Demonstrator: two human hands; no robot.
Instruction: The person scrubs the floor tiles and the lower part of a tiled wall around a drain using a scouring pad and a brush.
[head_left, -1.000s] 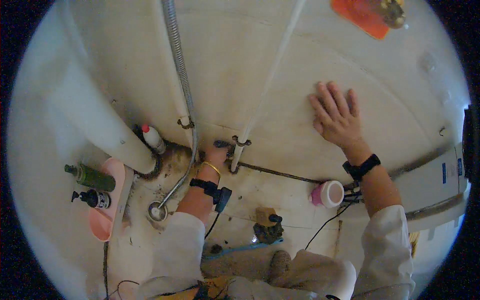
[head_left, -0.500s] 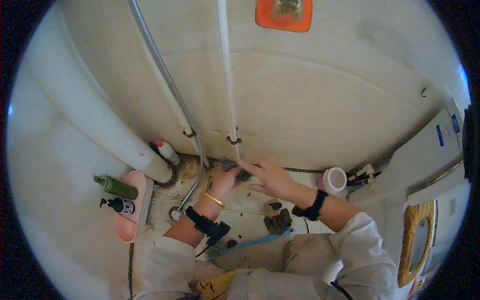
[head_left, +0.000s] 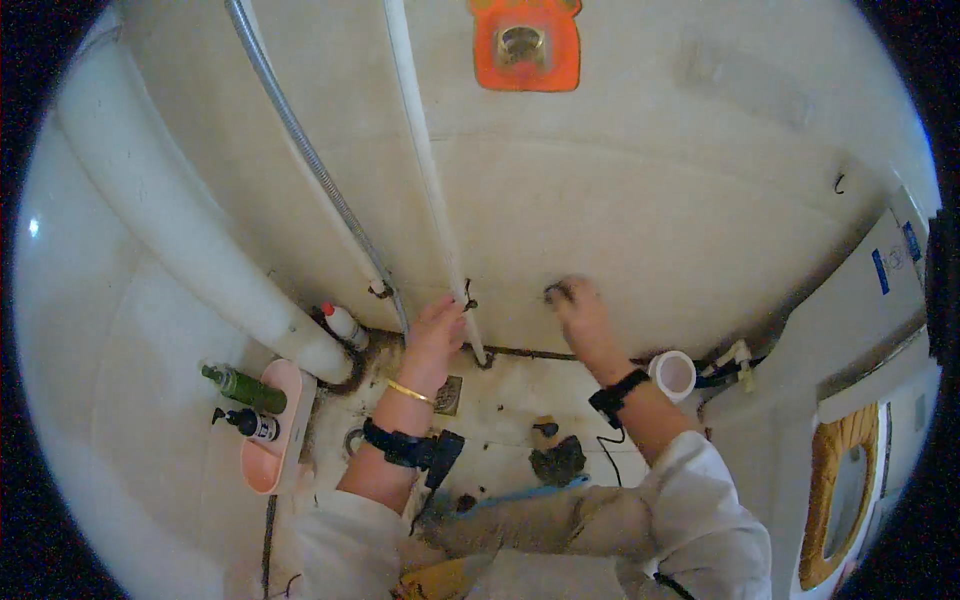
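Note:
My left hand (head_left: 436, 332) is raised beside the thin white pipe (head_left: 432, 185). Its fingers are stretched out at the pipe near a small dark bracket (head_left: 470, 300); whether they touch it I cannot tell. Against the pale wall (head_left: 640, 230), my right hand (head_left: 584, 318) is closed with a small dark thing (head_left: 558, 292) at its fingertips, too small and blurred to name. Below my left hand, a square floor drain (head_left: 448, 396) lies in the dirty light floor. A dark crumpled clump (head_left: 558, 460) sits on the floor nearer to me.
At left, a pink shelf (head_left: 290, 430) holds a green bottle (head_left: 245, 390) and a dark pump bottle (head_left: 250, 424). A white bottle with a red cap (head_left: 345, 327) stands by the thick pipe (head_left: 200, 240). A metal hose (head_left: 310, 150) hangs left. Right are a round tub (head_left: 673, 375) and a white appliance (head_left: 860, 310).
My hands have separated from low by the pipe's foot. The right one has moved right and up to the wall, the left up beside the pipe. The floor drain shows now.

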